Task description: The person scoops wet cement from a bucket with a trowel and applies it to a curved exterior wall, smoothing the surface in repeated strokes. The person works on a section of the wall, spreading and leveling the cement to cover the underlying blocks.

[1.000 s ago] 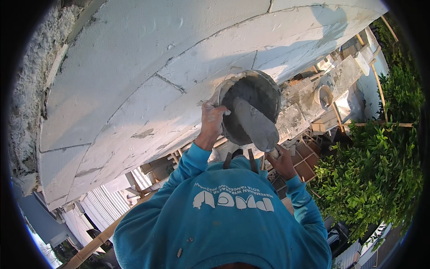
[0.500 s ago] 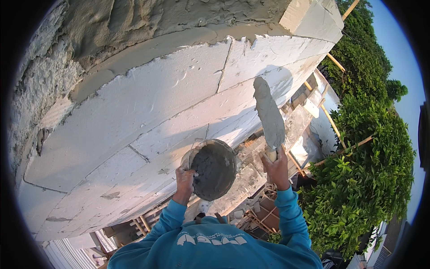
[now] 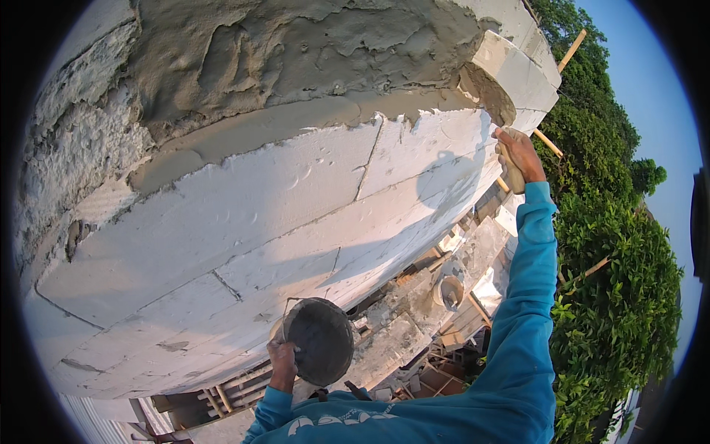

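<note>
My left hand (image 3: pixel 282 361) grips the rim of a dark bucket (image 3: pixel 319 342) with a thin wire handle and grey mortar inside, held low in front of the wall. My right hand (image 3: pixel 522 157) is closed around the pale handle of a trowel (image 3: pixel 510 172), raised at the wall's right end. Its blade points up toward the end of the mortar ledge, beside a pale block, and is hard to make out there. Wet grey mortar (image 3: pixel 296 55) covers the recessed area above the white block wall (image 3: pixel 288 196), with a smoother mortar strip (image 3: pixel 274 133) along its top edge.
Below runs a mortar-stained plank (image 3: pixel 392 344) with another bucket (image 3: pixel 449 291) on it. Bamboo poles (image 3: pixel 572 50) jut out on the right, near leafy trees (image 3: pixel 614 288). Rough broken masonry (image 3: pixel 81 163) lies at the upper left.
My right hand has swung up and right, carrying the mortar-loaded trowel from above the plank to the wall's right end. The left hand and its bucket have shifted down and left.
</note>
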The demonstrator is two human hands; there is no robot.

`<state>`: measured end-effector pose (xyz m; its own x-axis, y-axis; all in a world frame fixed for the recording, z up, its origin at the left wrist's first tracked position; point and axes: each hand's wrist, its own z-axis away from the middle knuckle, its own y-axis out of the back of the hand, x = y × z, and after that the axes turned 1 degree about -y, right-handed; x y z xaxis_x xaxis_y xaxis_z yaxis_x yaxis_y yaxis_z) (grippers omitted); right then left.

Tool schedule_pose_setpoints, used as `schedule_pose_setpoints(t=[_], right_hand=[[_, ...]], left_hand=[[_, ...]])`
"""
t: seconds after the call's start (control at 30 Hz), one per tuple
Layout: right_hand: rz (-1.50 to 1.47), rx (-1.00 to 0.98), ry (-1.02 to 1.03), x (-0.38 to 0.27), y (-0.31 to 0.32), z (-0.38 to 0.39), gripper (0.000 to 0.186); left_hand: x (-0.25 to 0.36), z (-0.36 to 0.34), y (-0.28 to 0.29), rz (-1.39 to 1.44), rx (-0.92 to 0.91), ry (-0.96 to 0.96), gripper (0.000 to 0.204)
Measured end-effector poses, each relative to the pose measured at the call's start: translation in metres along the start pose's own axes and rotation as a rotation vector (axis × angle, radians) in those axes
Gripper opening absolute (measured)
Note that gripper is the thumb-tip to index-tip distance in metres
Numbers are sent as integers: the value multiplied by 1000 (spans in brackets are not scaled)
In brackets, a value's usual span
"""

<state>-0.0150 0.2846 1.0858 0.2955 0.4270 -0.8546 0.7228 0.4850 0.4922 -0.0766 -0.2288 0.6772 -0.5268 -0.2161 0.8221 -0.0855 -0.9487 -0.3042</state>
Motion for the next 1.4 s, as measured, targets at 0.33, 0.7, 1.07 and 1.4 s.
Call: schedule_pose_setpoints(t=[0.33,0.7,1.07,1.4], right_hand=[[-163,-93,89,-41,57,-13,44],[-281,189,286,-39,-5,-16,39],[-341,365,312,23,-59,-14,33],[-334,233,392,-23,-38,-75,43]], left_hand=[[-5,-8,9,-37,-6,-170,36],[-14,-1,23,-8,103,-93,39],[-37,-9,48,-89,129,-136,18],[-19,-2,33,-73,132,-89,13]])
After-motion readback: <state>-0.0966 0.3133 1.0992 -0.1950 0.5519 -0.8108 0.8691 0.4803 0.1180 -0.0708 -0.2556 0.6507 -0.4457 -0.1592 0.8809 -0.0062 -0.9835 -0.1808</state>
